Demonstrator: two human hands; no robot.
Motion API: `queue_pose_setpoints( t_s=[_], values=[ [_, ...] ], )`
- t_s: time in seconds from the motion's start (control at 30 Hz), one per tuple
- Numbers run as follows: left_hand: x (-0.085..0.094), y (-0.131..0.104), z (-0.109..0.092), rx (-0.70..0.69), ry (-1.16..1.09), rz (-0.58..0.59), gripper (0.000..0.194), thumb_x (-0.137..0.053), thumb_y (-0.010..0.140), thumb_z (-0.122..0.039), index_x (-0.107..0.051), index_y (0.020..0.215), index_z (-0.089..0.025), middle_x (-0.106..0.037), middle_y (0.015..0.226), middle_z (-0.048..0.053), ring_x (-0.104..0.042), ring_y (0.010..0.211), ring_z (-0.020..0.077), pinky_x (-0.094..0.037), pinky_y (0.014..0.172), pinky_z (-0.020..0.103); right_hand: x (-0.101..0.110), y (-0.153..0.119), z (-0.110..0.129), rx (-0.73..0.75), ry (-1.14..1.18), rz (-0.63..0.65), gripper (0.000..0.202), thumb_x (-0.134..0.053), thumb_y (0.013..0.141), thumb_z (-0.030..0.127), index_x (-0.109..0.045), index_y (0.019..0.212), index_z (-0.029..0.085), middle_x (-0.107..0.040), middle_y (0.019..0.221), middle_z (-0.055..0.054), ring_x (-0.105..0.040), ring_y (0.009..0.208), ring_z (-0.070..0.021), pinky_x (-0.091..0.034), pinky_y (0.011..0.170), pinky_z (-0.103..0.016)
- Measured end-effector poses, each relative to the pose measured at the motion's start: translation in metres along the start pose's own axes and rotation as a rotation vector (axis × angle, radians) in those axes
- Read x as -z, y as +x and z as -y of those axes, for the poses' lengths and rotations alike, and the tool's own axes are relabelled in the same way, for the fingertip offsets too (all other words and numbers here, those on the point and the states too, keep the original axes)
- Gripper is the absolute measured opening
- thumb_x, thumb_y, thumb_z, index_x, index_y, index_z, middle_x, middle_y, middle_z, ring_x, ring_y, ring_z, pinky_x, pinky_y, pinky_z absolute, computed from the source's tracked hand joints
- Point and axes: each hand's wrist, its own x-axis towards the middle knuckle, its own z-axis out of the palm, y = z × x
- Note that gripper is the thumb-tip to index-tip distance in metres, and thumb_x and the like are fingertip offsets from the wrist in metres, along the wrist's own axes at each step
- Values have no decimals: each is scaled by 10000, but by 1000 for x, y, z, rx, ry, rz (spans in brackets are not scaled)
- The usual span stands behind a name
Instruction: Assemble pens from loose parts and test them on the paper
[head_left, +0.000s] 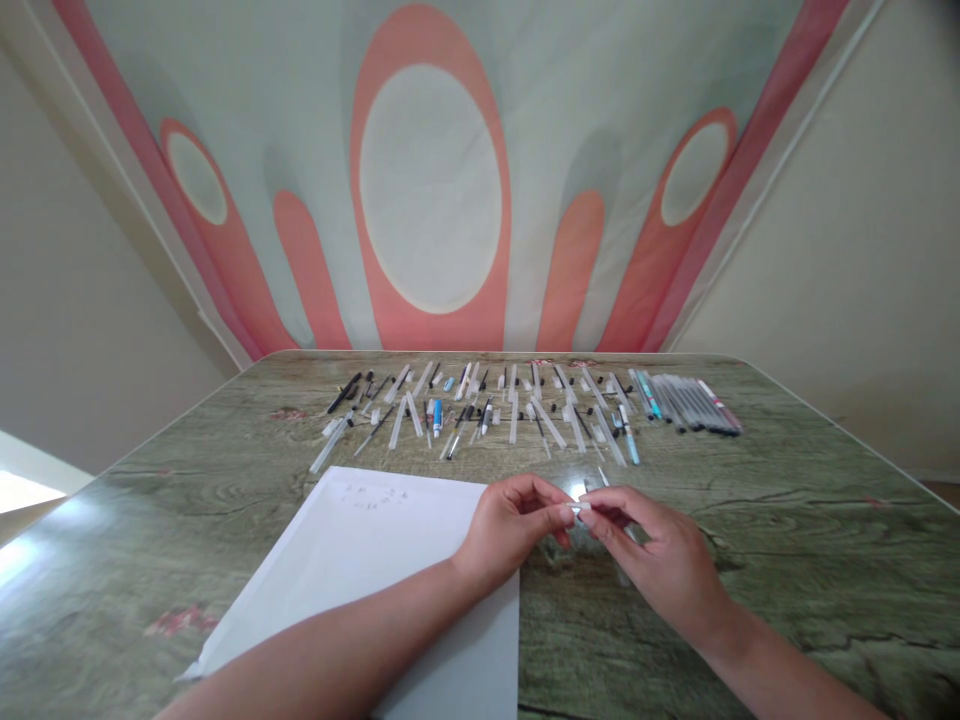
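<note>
A wood-grain tabletop [795, 570] with rounded far corners extends beneath and around the grip. Red floral motifs [184, 620] mark its surface to the left of the grip. Beyond the grip, I see a creased printed backdrop [431, 190]: coral arches and pale ovals on grey-green, edged in deep pink. Plain walls flank it, left wall [82, 230] and right wall [847, 250]. Far left of the grip, glare [41, 540] whitens the tabletop edge.

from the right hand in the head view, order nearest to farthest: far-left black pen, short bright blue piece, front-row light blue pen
1. Light blue pen: beyond the right hand
2. Short bright blue piece: left of centre
3. Black pen: far left
</note>
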Motion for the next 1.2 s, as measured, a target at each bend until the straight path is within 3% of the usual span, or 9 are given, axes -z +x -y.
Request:
queue_pose_setpoints(
  t_s=[0.23, 0.37, 0.6, 0.73, 0.87, 0.97, 1.2],
  values=[
    [0, 1, 1, -5, 3, -17, 299, -758, 671, -346, -625, 764, -94, -642, 631, 33, -597, 541, 120, -451, 563, 240, -2, -1, 0, -42, 90, 19, 147, -565, 865, 319, -618, 975, 238, -700, 838, 6, -650, 715, -137, -489, 672, -224],
    [-1, -1, 1, -16, 7, 2, 296, -753, 678, -343, -614, 762, -95, -645, 636, 31, -591, 547, 112, -452, 565, 233, -2, -1, -3, -29, 67, 10, 125, -559, 872, 308, -635, 946, 242, -687, 772, 21, -634, 654, -125, -473, 636, -221],
    [1, 0, 4, 13, 44, 7, 277, -738, 695, -340, -614, 747, -98, -633, 630, 30, -584, 544, 114, -447, 574, 243, -3, 0, -2, -3, 46, 31, 124, -569, 864, 319, -653, 917, 244, -691, 839, 5, -621, 700, -141, -469, 669, -245],
    [1, 1, 7, 16, 87, 20, 278, -717, 719, -317, -613, 875, -112, -633, 711, 31, -592, 598, 119, -458, 605, 251, 6, 5, -2, -55, 82, 62, 127, -570, 859, 334, -648, 907, 245, -679, 817, 8, -612, 688, -138, -472, 669, -249],
    [3, 0, 7, -90, 493, 10, 198, -651, 780, -265, -636, 945, -155, -642, 795, 36, -584, 702, 129, -444, 650, 244, 27, 16, -20, -208, 135, -84, 189, -597, 833, 384, -639, 935, 230, -671, 782, -8, -618, 684, -152, -480, 653, -263],
    [4, -3, 6, -220, 806, 108, 102, -605, 806, -194, -666, 884, -171, -638, 847, 34, -571, 773, 133, -437, 723, 248, 38, 24, -41, -298, 252, -180, 228, -602, 824, 410, -628, 933, 211, -650, 741, -14, -600, 633, -144, -466, 580, -250],
    [-8, 0, -8, -296, 1133, 308, 167, -560, 812, -149, -637, 959, -169, -610, 981, 53, -575, 898, 162, -446, 807, 256, 33, 29, -63, -339, 513, -228, 240, -612, 814, 407, -622, 893, 181, -643, 784, -41, -577, 621, -136, -418, 494, -227]
  ],
)
